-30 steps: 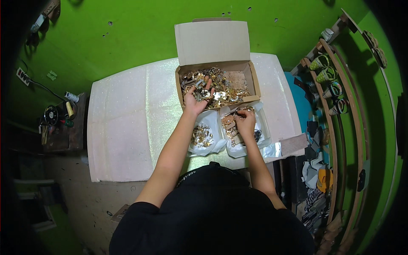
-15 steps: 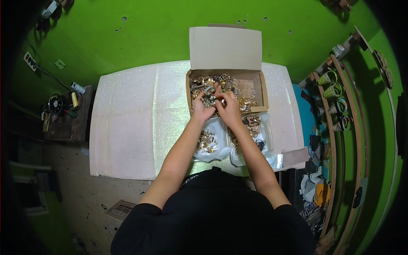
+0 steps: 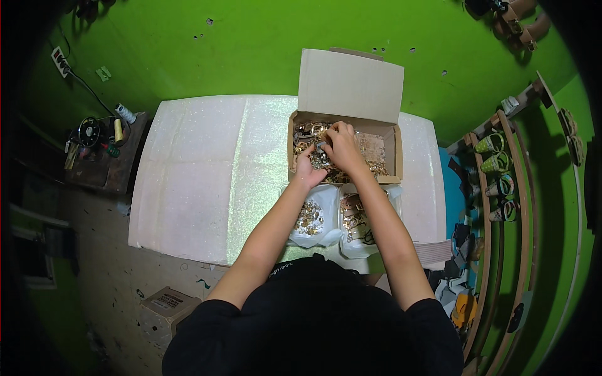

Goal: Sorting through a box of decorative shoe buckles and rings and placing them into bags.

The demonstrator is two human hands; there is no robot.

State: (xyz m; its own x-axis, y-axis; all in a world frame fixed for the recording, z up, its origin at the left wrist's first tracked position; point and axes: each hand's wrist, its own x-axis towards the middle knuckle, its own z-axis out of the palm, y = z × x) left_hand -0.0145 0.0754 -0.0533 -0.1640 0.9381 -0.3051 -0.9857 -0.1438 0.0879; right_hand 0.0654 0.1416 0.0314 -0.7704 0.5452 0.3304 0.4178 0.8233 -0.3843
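An open cardboard box [image 3: 396, 160] stands on the table with its lid raised at the back. Inside lie many small gold and silver metal fittings [image 3: 308, 130], some shaped like buckles. My left hand [image 3: 307, 172] is cupped at the box's front left, palm up, thumb apart from the fingers. Silver metal fittings [image 3: 320, 159] show between them, seemingly held there. Just right of it and over the fittings, my right hand [image 3: 343, 149] has its fingers curled and pinched together. What its fingertips grip is hidden. A greyish piece [image 3: 322, 145] shows between the hands.
Before the box sit two plastic-lined containers of metal fittings, a left one [image 3: 332, 237] and a right one [image 3: 362, 252]. The pale glittery table [image 3: 194, 169] spreads leftward. A shoe rack [image 3: 500, 250] with sandals stands right; a small dark table [image 3: 103, 172] with thread spools stands left.
My right hand has moved up and away from the left palm, over the fittings. The left hand stays cupped at the front left. The whole view has shifted slightly.
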